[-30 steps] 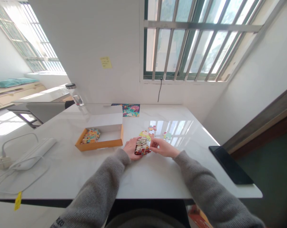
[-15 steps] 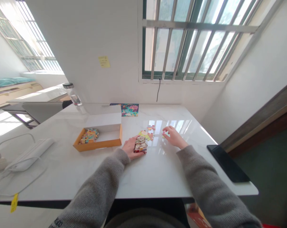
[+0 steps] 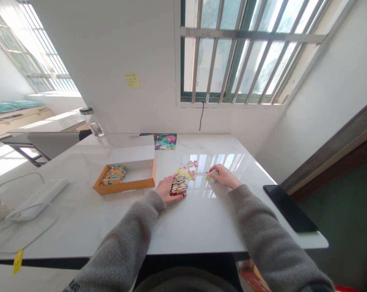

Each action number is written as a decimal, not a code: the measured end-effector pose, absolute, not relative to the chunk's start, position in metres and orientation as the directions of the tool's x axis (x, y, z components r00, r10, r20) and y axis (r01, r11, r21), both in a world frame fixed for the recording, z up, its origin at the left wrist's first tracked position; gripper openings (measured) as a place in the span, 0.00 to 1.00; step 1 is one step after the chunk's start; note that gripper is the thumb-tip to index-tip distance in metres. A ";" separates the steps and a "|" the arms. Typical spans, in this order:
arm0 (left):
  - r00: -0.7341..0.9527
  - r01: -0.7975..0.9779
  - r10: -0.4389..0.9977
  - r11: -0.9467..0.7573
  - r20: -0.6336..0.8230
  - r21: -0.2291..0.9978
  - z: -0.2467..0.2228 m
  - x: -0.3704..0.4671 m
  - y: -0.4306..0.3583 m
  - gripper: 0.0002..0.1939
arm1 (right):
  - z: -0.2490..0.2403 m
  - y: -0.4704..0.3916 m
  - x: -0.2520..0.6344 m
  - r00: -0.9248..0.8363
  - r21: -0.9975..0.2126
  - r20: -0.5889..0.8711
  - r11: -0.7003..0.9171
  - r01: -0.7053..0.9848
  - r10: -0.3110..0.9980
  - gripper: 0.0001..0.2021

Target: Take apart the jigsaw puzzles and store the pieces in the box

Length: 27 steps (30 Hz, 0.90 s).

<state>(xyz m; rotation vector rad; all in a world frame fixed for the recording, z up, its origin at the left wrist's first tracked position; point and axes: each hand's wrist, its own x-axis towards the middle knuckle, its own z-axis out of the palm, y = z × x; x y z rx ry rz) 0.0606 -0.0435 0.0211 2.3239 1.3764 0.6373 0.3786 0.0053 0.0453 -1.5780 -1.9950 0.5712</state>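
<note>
My left hand (image 3: 167, 190) is wrapped round a stack of jigsaw puzzle pieces (image 3: 179, 186) resting on the white table. Just beyond the stack lie some yellow-green joined puzzle pieces (image 3: 187, 173), flat on the tabletop. A small striped puzzle piece (image 3: 192, 163) sits a little behind them. Over to the right, my right hand (image 3: 222, 176) has its fingers closed on a green, yellow and red puzzle piece (image 3: 213, 174), partly hidden by the fingers. That piece looks tilted up from the table.
An orange-sided box (image 3: 128, 186) holding more puzzle pieces stands left of my hands. A colourful picture sheet (image 3: 166, 141) lies by the wall. A glass bottle (image 3: 95, 126), a power strip (image 3: 40, 199) and a dark phone-like slab (image 3: 289, 208) are around the table's sides.
The fingers of my right hand have closed on the green, yellow and red puzzle piece and tilted it up. My left hand stays on the stack.
</note>
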 end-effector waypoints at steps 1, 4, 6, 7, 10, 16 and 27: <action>0.422 0.718 0.885 -0.458 0.197 0.523 0.021 0.060 -0.043 0.49 | 0.050 0.003 0.378 -0.183 -0.689 0.130 0.222 0.690 0.974 0.10; 0.428 0.715 0.884 -0.460 0.189 0.527 0.020 0.059 -0.042 0.52 | 0.063 -0.007 0.370 -0.263 -0.882 0.044 0.161 0.443 0.964 0.14; 0.437 0.713 0.882 -0.460 0.178 0.530 0.019 0.057 -0.040 0.55 | 0.067 -0.015 0.357 -0.354 -0.942 0.031 0.145 0.302 0.935 0.16; 0.440 0.711 0.881 -0.460 0.173 0.533 0.019 0.056 -0.039 0.56 | 0.067 -0.019 0.349 -0.400 -0.954 0.040 0.154 0.258 0.916 0.16; 0.442 0.705 0.881 -0.457 0.167 0.543 0.018 0.054 -0.037 0.58 | 0.060 -0.029 0.326 -0.565 -0.970 0.043 0.171 0.175 0.824 0.17; 0.431 0.729 0.889 -0.443 0.154 0.522 0.019 0.058 -0.039 0.60 | 0.040 -0.040 0.302 -0.689 -0.958 -0.016 0.187 0.219 0.725 0.14; 0.413 0.736 0.891 -0.448 0.188 0.508 0.016 0.061 -0.042 0.47 | 0.034 -0.042 0.292 -0.586 -0.819 0.099 0.400 0.411 0.804 0.09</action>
